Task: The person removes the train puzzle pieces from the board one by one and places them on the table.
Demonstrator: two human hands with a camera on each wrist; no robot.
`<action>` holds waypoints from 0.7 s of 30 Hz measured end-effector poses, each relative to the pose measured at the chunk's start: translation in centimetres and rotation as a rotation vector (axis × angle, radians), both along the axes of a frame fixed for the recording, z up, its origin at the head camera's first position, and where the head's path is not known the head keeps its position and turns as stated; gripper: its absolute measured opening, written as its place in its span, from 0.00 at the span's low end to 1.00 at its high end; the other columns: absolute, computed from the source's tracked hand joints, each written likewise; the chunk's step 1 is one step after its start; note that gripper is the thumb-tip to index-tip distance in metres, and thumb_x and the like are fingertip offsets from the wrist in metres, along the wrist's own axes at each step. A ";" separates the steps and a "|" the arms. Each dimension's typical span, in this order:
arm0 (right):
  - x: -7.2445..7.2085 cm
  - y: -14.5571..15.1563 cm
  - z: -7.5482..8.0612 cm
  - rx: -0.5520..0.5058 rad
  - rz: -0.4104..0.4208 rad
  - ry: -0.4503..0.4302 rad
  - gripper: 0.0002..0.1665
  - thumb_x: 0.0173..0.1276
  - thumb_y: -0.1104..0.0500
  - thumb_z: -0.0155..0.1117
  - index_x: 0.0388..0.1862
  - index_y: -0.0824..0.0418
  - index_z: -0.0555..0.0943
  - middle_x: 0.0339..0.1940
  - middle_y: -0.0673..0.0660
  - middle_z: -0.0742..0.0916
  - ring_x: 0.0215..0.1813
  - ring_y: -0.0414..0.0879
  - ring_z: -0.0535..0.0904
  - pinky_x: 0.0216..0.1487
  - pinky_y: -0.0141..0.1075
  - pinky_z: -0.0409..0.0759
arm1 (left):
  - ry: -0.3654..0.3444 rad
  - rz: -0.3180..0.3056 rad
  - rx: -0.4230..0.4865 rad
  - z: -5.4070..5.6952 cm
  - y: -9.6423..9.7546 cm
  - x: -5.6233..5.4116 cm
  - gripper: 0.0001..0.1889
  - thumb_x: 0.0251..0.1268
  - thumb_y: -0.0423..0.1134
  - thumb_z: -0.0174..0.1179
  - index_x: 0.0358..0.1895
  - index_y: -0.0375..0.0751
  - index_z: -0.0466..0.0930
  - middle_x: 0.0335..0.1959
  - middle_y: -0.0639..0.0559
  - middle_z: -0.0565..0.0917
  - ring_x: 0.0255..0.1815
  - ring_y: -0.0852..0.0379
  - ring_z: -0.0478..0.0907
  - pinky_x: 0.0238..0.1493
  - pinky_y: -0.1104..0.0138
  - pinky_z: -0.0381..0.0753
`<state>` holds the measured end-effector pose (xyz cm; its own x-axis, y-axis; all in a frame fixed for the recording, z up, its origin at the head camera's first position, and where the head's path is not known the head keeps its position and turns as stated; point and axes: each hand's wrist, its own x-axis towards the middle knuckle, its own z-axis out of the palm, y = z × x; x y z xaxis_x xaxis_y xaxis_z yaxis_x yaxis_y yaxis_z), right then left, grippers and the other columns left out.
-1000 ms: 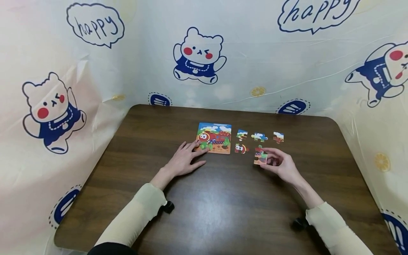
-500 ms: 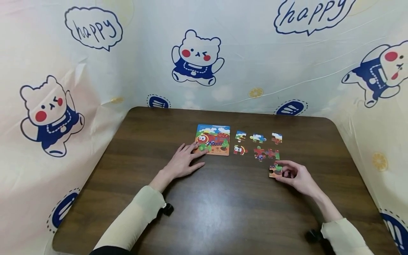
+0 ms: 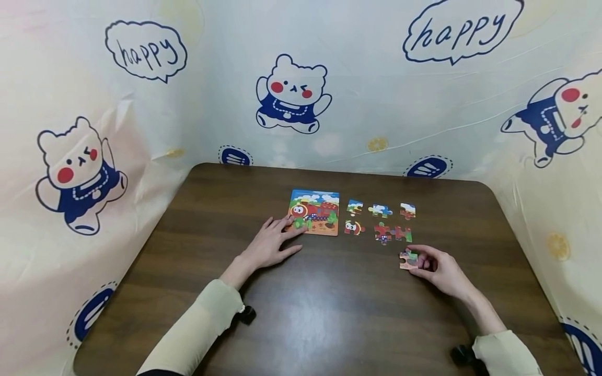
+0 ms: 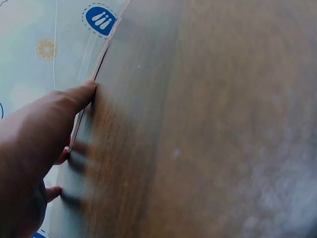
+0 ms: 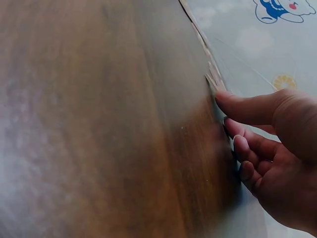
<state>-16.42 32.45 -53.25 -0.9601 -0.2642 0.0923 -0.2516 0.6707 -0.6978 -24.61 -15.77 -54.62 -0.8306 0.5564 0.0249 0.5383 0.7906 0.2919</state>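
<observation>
My left hand [image 3: 268, 244] rests with spread fingers on the lower left corner of a colorful picture card [image 3: 322, 223] showing a red train. In the left wrist view, the fingertips of this left hand [image 4: 47, 134] meet the tabletop. My right hand [image 3: 444, 269] pinches a jigsaw puzzle piece [image 3: 407, 261] by its right side, below the other pieces. From the right wrist, thumb and index finger of the right hand [image 5: 277, 148] show at the piece's thin edge [image 5: 212, 84]; its printed face is hidden there.
Right of the card, an upper row has a left sky piece [image 3: 355, 207], a middle piece [image 3: 380, 210] and a right piece [image 3: 407, 210]. Beneath lie an eyed piece [image 3: 354, 227] and two red ones [image 3: 383, 233]. All are on a brown table [image 3: 301, 308] before a printed backdrop [image 3: 367, 68].
My right hand has moved right and toward me with its puzzle piece, uncovering the red pieces in the second row. My left hand has stayed on the card; the view has tilted slightly.
</observation>
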 end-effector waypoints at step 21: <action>-1.8 -2.5 1.2 -0.031 -0.032 0.067 0.21 0.69 0.67 0.79 0.60 0.69 0.87 0.36 0.55 0.86 0.33 0.34 0.74 0.32 0.27 0.74 | 0.021 0.026 0.067 -1.1 -0.2 0.5 0.32 0.83 0.63 0.59 0.84 0.68 0.69 0.88 0.42 0.67 0.91 0.42 0.59 0.91 0.34 0.48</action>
<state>-18.17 29.91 -52.09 -0.9593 -0.2297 0.1640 -0.2772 0.6570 -0.7011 -24.08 -15.94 -55.71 -0.8434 0.5314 0.0788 0.5247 0.7832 0.3338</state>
